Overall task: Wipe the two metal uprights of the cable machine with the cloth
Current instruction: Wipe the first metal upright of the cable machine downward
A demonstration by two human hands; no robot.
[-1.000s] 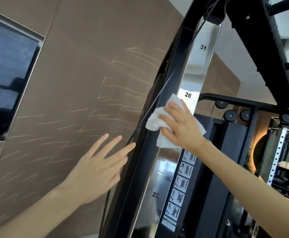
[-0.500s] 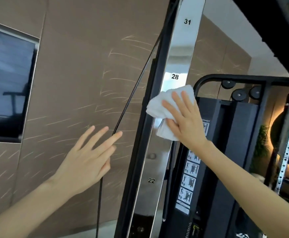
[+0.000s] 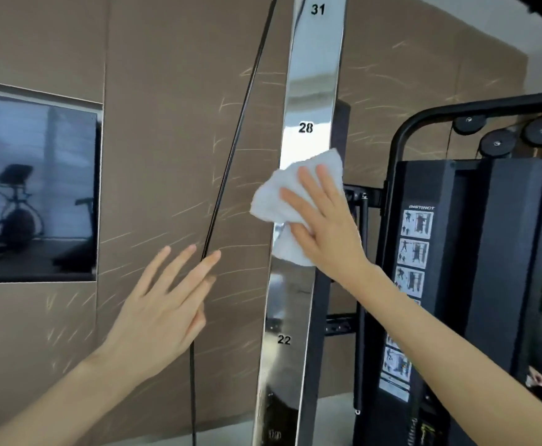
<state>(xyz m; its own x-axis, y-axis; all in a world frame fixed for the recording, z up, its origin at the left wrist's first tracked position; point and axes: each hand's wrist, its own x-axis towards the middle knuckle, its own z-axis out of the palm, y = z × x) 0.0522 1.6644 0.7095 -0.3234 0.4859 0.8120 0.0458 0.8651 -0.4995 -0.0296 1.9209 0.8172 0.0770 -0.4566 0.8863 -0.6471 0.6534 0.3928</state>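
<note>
Pressed the white cloth (image 3: 271,201) flat on the shiny metal upright (image 3: 311,75), between the numbers 28 and 22, with the right hand (image 3: 322,226), fingers straight and spread. Held the left hand (image 3: 160,312) up near the black cable (image 3: 231,156), fingers wide, holding nothing. Seemed partway through one upright; needed a firm slide down toward 22 next.

Gap between left hand (image 3: 163,304) and right hand (image 3: 321,220): open, except a thin black cable (image 3: 231,149) running past the left fingertips. Upright (image 3: 314,75) unobstructed above and below right hand. Black housing (image 3: 504,252) near its right side. Wall (image 3: 166,107) behind left hand.
</note>
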